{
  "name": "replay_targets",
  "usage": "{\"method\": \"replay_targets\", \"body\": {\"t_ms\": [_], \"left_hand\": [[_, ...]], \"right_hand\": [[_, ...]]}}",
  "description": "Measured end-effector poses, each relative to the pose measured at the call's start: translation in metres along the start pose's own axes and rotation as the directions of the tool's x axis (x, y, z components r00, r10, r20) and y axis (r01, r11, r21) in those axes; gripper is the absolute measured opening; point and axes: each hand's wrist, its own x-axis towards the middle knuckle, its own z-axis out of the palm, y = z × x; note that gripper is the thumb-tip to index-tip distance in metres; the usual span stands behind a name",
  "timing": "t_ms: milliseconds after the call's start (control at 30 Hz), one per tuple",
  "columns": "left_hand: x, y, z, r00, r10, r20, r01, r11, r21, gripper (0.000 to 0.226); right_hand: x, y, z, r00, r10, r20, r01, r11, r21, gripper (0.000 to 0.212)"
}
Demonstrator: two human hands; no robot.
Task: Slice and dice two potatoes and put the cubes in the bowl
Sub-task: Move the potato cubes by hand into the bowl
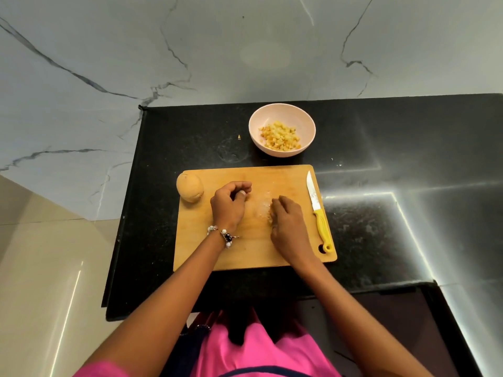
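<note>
Lying at the board's (245, 251) left edge, the whole potato (190, 191) sits just left of the left hand (228, 206), untouched. That hand's fingers curl loosely, holding nothing visible. The right hand (287, 225) cups blurred bits mid-board; its grasp cannot be told. Cubes (280, 136) fill the bowl (282, 115) beyond; the knife (318, 213) lies right.

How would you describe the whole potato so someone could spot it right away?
Start at the wooden cutting board on the black counter. The potato sits at the board's far left corner, beside the left hand. It is the only whole, tan, egg-shaped thing; the other potato is yellow cubes in the pink bowl.
</note>
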Motion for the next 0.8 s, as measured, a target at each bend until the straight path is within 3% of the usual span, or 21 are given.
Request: {"method": "replay_targets", "body": {"t_ms": [100, 167, 267, 333, 533, 700, 767, 800], "left_hand": [[0.002, 0.001, -0.006, 0.997, -0.038, 0.06, 0.043, 0.996, -0.08, 0.031], [0.002, 0.002, -0.008, 0.994, -0.042, 0.098, 0.052, 0.994, -0.097, 0.03], [0.0, 0.001, -0.011, 0.991, -0.009, 0.137, 0.019, 0.997, -0.071, 0.029], [-0.001, 0.0, -0.011, 0.988, 0.007, 0.154, 0.0, 0.999, -0.041, 0.028], [-0.002, 0.003, -0.008, 0.992, 0.0, 0.124, -0.003, 1.0, 0.023, 0.025], [-0.004, 0.006, -0.007, 0.993, 0.023, 0.117, -0.034, 0.995, 0.095, 0.023], [-0.006, 0.008, -0.005, 0.99, 0.044, 0.131, -0.062, 0.988, 0.14, 0.022], [-0.008, 0.01, -0.005, 0.987, 0.065, 0.145, -0.089, 0.982, 0.166, 0.022]], "right_hand": [[-0.018, -0.003, 0.017, 0.995, -0.096, 0.017, 0.097, 0.993, -0.071, 0.056], [-0.022, -0.004, 0.02, 0.977, -0.206, 0.06, 0.21, 0.975, -0.075, 0.052], [-0.022, 0.011, 0.01, 0.873, -0.469, 0.13, 0.486, 0.857, -0.171, 0.045], [-0.021, 0.028, -0.001, 0.813, -0.554, 0.177, 0.581, 0.784, -0.216, 0.046], [-0.017, 0.038, -0.014, 0.822, -0.566, 0.053, 0.555, 0.778, -0.294, 0.041], [-0.01, 0.036, -0.018, 0.801, -0.595, 0.07, 0.571, 0.723, -0.389, 0.026], [-0.005, 0.038, -0.02, 0.812, -0.582, 0.03, 0.562, 0.768, -0.308, 0.016], [-0.002, 0.038, -0.022, 0.855, -0.518, -0.024, 0.505, 0.842, -0.188, 0.014]]}}
